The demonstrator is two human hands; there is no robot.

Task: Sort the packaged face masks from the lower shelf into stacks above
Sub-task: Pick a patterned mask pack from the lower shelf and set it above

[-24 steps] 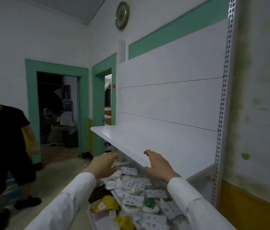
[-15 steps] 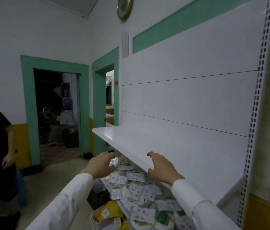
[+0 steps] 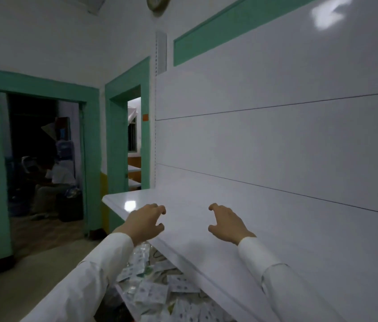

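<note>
Fingers: I see both sets loosely curled and spread, gripping nothing; left fingers [image 3: 157, 209], right fingers [image 3: 216, 208].
Left hand [image 3: 145, 223]: palm down over the front edge of the upper shelf [image 3: 185, 228]; I cannot tell whether it touches.
Right hand [image 3: 226, 223]: palm down over the same shelf, further in, well apart from the left.
Packaged face masks [image 3: 152, 291]: a loose heap below the upper shelf's front edge, partly under the left sleeve [image 3: 85, 282]; they cover the lower shelf, whose surface I cannot see.
Back panel [image 3: 276, 140]: white, rising behind the upper shelf.
Doorway [image 3: 44, 159]: green-framed, at left, with a seated person [image 3: 60, 175] inside the dark room.
</note>
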